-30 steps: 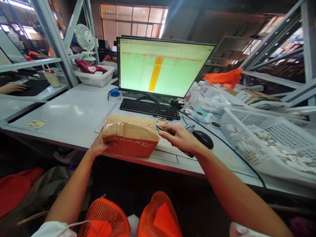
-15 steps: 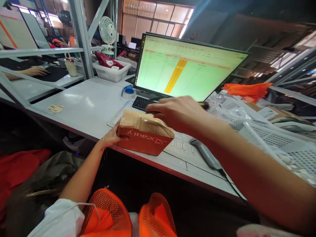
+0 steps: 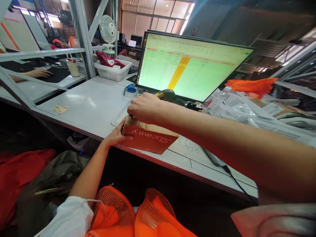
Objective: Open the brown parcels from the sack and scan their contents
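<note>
A small red-brown cardboard box (image 3: 150,141), with white lettering upside down on its side and tape across its top, rests at the front edge of the desk. My left hand (image 3: 115,135) grips its left end, thumb along the front face. Over the box's top left edge, my right hand (image 3: 143,107) is closed round a yellow-and-black utility knife (image 3: 166,94). The rear of its handle sticks out behind my fist. A small dark tip shows below the fingers against the box; the blade itself is hidden. My right forearm covers part of the box's top.
A monitor (image 3: 192,69) stands behind the box, with a blue tape roll (image 3: 131,90) at its left. White baskets and plastic bags (image 3: 237,108) crowd the right side. A grey handheld scanner (image 3: 214,159) lies partly under my forearm. A co-worker's hand (image 3: 40,73) rests beyond the frame at left.
My right hand has moved left and slightly down, with the knife, from above the box's right side to its top left edge. My left hand still holds the box.
</note>
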`<move>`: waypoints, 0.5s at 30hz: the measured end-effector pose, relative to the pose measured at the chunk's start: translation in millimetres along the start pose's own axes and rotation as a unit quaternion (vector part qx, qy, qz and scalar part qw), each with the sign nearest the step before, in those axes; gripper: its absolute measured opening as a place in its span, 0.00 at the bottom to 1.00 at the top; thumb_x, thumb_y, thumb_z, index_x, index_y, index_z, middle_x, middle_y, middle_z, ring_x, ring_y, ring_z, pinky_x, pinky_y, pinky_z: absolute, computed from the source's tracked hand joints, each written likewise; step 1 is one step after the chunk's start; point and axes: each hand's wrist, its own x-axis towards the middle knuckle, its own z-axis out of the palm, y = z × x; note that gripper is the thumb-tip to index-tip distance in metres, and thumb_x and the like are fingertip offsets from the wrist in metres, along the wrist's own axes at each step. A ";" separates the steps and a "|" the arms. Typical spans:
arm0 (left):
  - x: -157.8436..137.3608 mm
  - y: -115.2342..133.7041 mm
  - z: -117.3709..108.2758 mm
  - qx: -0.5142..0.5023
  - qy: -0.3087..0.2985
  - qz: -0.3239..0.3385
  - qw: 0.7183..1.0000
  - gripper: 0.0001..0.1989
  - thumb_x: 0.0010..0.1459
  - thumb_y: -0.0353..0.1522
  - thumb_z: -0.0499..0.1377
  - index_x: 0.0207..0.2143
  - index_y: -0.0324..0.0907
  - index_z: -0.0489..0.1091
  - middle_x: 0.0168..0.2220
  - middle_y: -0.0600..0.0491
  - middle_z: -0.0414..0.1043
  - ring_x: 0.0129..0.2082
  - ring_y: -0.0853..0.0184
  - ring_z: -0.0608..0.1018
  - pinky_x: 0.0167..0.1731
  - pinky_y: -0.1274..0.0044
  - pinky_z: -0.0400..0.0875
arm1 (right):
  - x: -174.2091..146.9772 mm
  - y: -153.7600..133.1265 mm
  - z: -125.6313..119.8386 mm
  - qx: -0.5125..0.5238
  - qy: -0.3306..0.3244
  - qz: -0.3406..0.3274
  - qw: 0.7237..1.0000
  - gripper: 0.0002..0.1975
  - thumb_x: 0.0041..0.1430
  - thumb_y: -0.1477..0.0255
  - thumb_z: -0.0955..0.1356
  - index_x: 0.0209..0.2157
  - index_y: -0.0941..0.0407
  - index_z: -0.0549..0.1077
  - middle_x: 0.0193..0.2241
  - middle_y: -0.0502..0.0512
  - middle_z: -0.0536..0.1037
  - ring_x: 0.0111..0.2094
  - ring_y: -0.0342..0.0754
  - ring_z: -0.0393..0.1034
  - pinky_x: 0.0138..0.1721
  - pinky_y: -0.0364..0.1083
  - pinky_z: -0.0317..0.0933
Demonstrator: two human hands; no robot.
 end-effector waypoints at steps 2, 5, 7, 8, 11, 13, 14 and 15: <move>-0.5 1.9 -1.0 0.003 0.000 -0.005 1.000 0.61 0.47 0.43 0.77 0.76 0.46 0.47 0.69 0.41 0.63 0.69 0.42 0.65 0.68 0.54 0.60 | -6.2 4.0 -1.4 -0.014 -0.023 0.004 1.000 0.12 0.64 0.80 0.68 0.42 0.55 0.83 0.33 0.59 0.80 0.39 0.54 0.74 0.38 0.50 0.57; -0.9 4.6 -1.4 0.000 -0.010 -0.011 1.000 0.63 0.46 0.41 0.77 0.76 0.45 0.43 0.69 0.41 0.62 0.69 0.44 0.64 0.69 0.55 0.58 | -23.9 16.7 4.9 -0.030 -0.046 0.014 0.998 0.14 0.63 0.80 0.68 0.45 0.54 0.83 0.36 0.59 0.81 0.37 0.53 0.73 0.36 0.50 0.57; -0.3 4.3 -1.1 -0.007 -0.015 -0.011 1.000 0.65 0.45 0.40 0.77 0.76 0.45 0.43 0.70 0.40 0.60 0.70 0.44 0.64 0.70 0.55 0.56 | -42.1 28.6 15.2 -0.024 -0.050 0.020 0.998 0.15 0.63 0.79 0.67 0.46 0.54 0.82 0.36 0.60 0.81 0.36 0.52 0.73 0.35 0.49 0.56; 0.4 3.4 -0.9 -0.011 -0.016 -0.011 1.000 0.65 0.45 0.40 0.78 0.76 0.44 0.43 0.71 0.40 0.59 0.70 0.44 0.64 0.71 0.55 0.56 | -53.1 35.0 22.1 -0.016 -0.050 0.025 0.998 0.14 0.63 0.78 0.67 0.46 0.53 0.82 0.36 0.59 0.82 0.35 0.51 0.73 0.34 0.49 0.56; 3.2 -0.8 -2.6 -0.012 -0.016 -0.012 1.000 0.64 0.44 0.41 0.78 0.76 0.45 0.46 0.72 0.39 0.57 0.71 0.43 0.62 0.71 0.55 0.56 | -92.4 54.4 47.9 0.024 -0.055 0.066 0.996 0.12 0.65 0.74 0.67 0.45 0.51 0.82 0.36 0.57 0.82 0.33 0.50 0.72 0.31 0.47 0.53; 3.9 -0.2 -6.3 0.011 -0.024 -0.012 1.000 0.62 0.45 0.42 0.77 0.75 0.45 0.47 0.72 0.39 0.57 0.71 0.43 0.62 0.71 0.54 0.56 | -121.1 66.0 68.7 0.065 -0.043 0.111 0.991 0.12 0.65 0.71 0.68 0.46 0.48 0.82 0.37 0.56 0.83 0.33 0.50 0.73 0.30 0.47 0.53; 3.1 3.3 -8.4 0.037 -0.024 -0.008 0.999 0.61 0.46 0.43 0.77 0.75 0.45 0.48 0.72 0.39 0.57 0.71 0.44 0.61 0.71 0.54 0.55 | -135.0 70.8 80.2 0.080 -0.033 0.134 0.987 0.12 0.64 0.71 0.69 0.47 0.47 0.82 0.37 0.55 0.83 0.33 0.51 0.73 0.30 0.47 0.53; 1.3 9.6 -9.7 0.074 -0.014 0.003 0.997 0.59 0.48 0.44 0.76 0.75 0.45 0.49 0.72 0.39 0.57 0.72 0.45 0.61 0.72 0.54 0.53 | -148.1 74.5 92.4 0.089 -0.024 0.156 0.983 0.13 0.63 0.71 0.70 0.47 0.47 0.82 0.37 0.55 0.83 0.32 0.51 0.73 0.30 0.47 0.53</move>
